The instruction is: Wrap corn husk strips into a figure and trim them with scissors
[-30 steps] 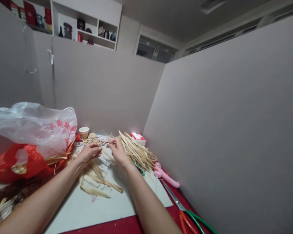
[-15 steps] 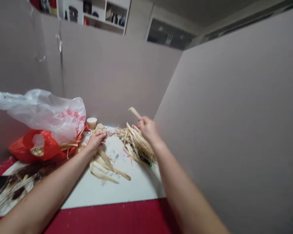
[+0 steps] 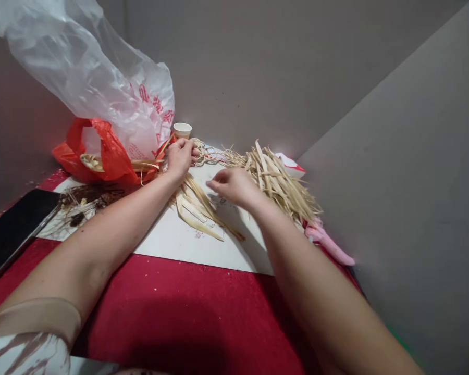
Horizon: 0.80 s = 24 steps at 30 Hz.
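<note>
My left hand (image 3: 182, 155) is closed, its fingertips curled beside a braided ring (image 3: 197, 158); what it grips is hidden by the fingers. Under and below this hand, pale dried husk strips (image 3: 203, 211) fan out over the white board (image 3: 172, 245). My right hand (image 3: 234, 186) hovers over the board to the right of those strips. Its fingers are drawn together and slightly blurred, with no strip showing at their tips. Just beyond the right wrist lies a big heap of dried husk strips (image 3: 279, 179).
On the left stand a red plastic bag (image 3: 115, 164) and a tall clear bag (image 3: 113, 88). A paper cup (image 3: 182, 130) is near the back wall. Dark fibres (image 3: 88, 200) and a black tablet-like slab (image 3: 17, 229) lie left; a pink object (image 3: 332, 245) is at right.
My view has tilted downward. The right hand has come from above the heap toward the left hand, and the strip it held up no longer shows. The left hand stays by the fanned strips.
</note>
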Motion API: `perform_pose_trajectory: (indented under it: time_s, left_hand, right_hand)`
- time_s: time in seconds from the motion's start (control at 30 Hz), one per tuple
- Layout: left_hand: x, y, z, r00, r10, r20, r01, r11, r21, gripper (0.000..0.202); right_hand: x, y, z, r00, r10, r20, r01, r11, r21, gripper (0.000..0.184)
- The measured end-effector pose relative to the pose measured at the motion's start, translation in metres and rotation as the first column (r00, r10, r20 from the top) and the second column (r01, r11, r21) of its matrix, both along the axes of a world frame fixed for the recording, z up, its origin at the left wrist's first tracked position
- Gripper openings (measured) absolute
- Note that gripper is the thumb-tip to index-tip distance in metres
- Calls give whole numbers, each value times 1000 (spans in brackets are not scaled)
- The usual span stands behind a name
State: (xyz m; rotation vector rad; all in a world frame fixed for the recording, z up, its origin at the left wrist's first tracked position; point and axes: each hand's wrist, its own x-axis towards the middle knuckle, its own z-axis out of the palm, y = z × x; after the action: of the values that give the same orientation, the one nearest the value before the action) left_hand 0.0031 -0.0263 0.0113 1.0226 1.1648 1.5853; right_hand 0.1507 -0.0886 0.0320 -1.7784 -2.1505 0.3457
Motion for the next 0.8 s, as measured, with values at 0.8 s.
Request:
perform_pose_trajectory:
  time_s: [0.8]
  left_hand:
    - [1,-10,1,908,-392,147,411,903,-127,22]
  right_hand:
    - [-29,-2,-50,252,-247,-936,-31,964,-263,32]
